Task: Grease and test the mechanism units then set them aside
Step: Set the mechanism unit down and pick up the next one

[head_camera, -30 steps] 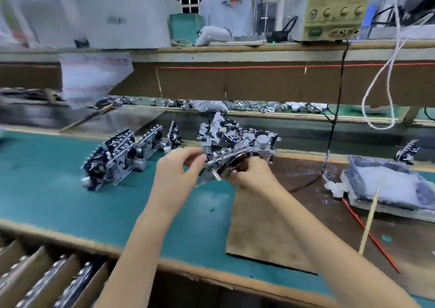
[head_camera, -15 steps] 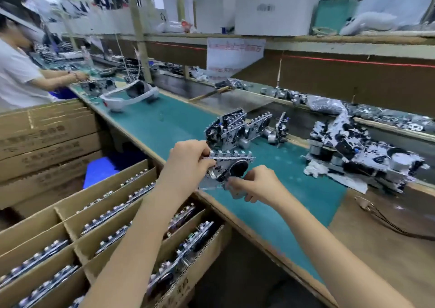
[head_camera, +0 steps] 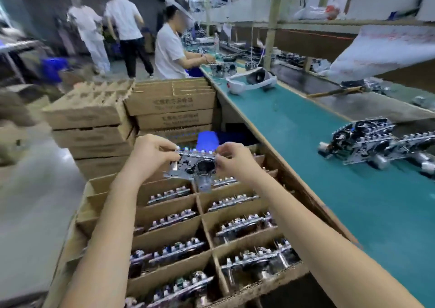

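I hold one metal mechanism unit in the air between both hands, above the far rows of a divided cardboard box. My left hand grips its left end and my right hand pinches its right end. The box slots below hold several more units standing on edge. Another group of units lies on the green bench mat to the right.
Stacked cardboard boxes stand behind the divided box. A white headset lies farther along the bench, where a seated person works. Two people stand in the aisle at the back left.
I have turned left, away from the bench, carrying the unit from over the mat to above the divided box. My right hand has shifted up to the unit's right end.
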Motion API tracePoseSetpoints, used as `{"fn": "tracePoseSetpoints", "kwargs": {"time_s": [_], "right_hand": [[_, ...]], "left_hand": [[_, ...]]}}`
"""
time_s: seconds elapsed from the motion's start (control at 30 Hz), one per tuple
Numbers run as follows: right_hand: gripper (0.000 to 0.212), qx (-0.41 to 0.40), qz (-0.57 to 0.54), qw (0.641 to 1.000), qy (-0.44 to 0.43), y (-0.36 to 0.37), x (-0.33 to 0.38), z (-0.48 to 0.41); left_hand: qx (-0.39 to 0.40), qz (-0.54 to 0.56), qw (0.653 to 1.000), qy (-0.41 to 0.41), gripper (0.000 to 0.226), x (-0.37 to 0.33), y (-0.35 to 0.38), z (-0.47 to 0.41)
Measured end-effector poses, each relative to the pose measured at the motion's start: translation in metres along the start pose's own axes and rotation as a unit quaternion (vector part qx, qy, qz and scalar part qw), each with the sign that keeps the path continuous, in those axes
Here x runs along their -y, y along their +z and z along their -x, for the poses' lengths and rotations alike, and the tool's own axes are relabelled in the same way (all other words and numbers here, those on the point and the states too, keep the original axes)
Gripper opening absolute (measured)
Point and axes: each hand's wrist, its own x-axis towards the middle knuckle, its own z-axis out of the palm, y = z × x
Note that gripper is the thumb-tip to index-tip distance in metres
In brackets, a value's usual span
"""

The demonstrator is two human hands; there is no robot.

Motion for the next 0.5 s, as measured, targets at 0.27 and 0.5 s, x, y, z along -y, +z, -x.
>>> {"fn": "tracePoseSetpoints", "kwargs": {"time_s": [0.27,0.5], "right_hand": [[0.016,0.121,-0.003,0.992,-0.03,0.129,0.058,-0.054],[0.009,0.243,0.034,0.969,0.024,0.196,0.06,-0.049]], "left_hand": [[-0.086,-0.026,0.984,-0.155,0.024,0.105,-0.086,0.01],[-0.007,-0.105,0.964,-0.244,0.025,0.146,-0.105,0.033]]}}
